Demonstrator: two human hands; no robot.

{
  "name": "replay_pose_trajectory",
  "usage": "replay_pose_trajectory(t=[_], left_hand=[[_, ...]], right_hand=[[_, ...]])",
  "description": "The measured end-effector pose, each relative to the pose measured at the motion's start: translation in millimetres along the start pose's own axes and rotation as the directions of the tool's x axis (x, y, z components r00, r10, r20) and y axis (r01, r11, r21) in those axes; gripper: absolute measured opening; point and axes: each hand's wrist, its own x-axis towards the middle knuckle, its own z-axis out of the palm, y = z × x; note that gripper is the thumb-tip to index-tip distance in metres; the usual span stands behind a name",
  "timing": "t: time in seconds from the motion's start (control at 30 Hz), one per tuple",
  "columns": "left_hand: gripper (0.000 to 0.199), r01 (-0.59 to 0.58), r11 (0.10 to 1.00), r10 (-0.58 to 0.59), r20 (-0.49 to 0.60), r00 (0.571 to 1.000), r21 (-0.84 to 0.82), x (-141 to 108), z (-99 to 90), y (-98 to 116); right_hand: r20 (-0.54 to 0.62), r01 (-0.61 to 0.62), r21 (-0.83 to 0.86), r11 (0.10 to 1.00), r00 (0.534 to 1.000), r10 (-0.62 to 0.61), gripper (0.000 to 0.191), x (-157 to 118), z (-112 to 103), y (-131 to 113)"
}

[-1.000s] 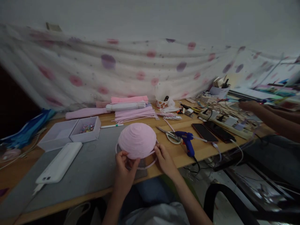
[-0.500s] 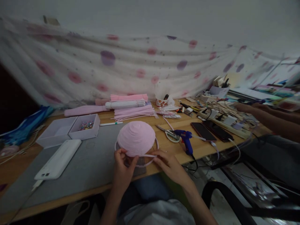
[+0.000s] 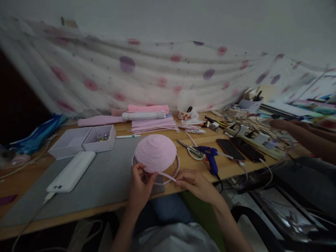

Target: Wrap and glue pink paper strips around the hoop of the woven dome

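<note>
A pink coiled dome, wound in rings like a small hat, sits near the table's front edge. Around its lower side runs a thin pink ring, apart from the dome at the right. My left hand is closed on the dome's near left rim, thumb and fingers pinching it where a pink strip meets the edge. The strip's other end is pinched by my right hand, which holds it out to the right of the dome. What lies under the dome is hidden.
Right of the dome lie scissors, a blue glue gun and two phones. Bundles of pink strips lie behind. A white power bank and bead box are left. Another person's arm reaches in at right.
My right hand has moved slightly right and down, drawing the strip away from the dome's rim. My left hand keeps its pinch. The whole view has shifted a little.
</note>
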Motion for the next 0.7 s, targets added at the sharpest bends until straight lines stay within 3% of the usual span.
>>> replay_pose_trajectory(t=[0.23,0.5,0.7], left_hand=[[0.041,0.005,1.000,-0.005,-0.025,1.000,-0.018,-1.0,3.4,-1.3],[0.044,0.009,1.000,-0.009,-0.029,1.000,-0.010,-1.7,3.4,-2.6],[0.042,-0.041,0.999,0.041,-0.019,0.999,0.002,1.4,2.8,-5.9]], right_hand=[[-0.159,-0.003,-0.140,0.990,0.987,-0.020,0.029,-0.4,2.1,-1.4],[-0.348,-0.057,-0.237,0.970,0.937,-0.030,0.030,0.7,16.8,5.0],[-0.334,-0.035,-0.150,0.988,0.942,-0.017,0.029,-2.2,17.2,5.2]])
